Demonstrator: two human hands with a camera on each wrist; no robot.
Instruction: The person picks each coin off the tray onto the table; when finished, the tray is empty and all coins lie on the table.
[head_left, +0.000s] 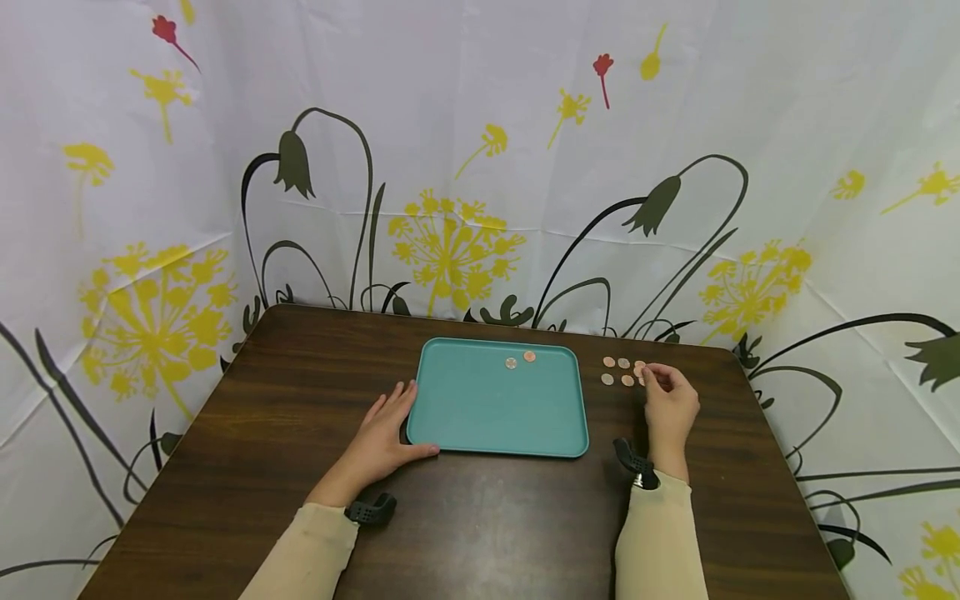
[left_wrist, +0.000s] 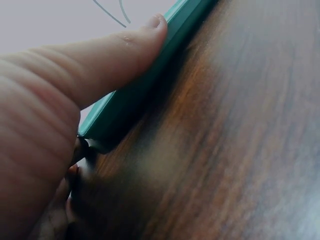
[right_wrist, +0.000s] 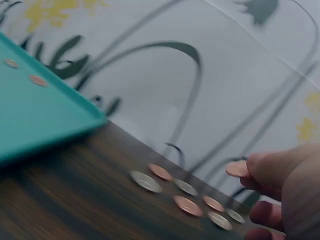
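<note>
My right hand (head_left: pixel 670 408) pinches a copper coin (right_wrist: pixel 237 169) between thumb and fingertip, above the table just right of the tray. Below it lie several loose coins, copper and silver, among them a silver coin (right_wrist: pixel 145 182) and a copper coin (right_wrist: pixel 188 205). My left hand (head_left: pixel 386 437) rests at the near left corner of a teal tray (head_left: pixel 487 417), fingers spread along its left side. In the left wrist view the straight thumb (left_wrist: pixel 125 55) lies on the tray's rim. Inside the tray, near the far edge, are a silver coin (head_left: pixel 511 363) and a copper coin (head_left: pixel 529 356).
The dark wooden table (head_left: pixel 480 525) carries the tray and coins. Behind and beside it hangs a white curtain (head_left: pixel 465 100) printed with flowers. Each wrist wears a black band (head_left: pixel 371 510).
</note>
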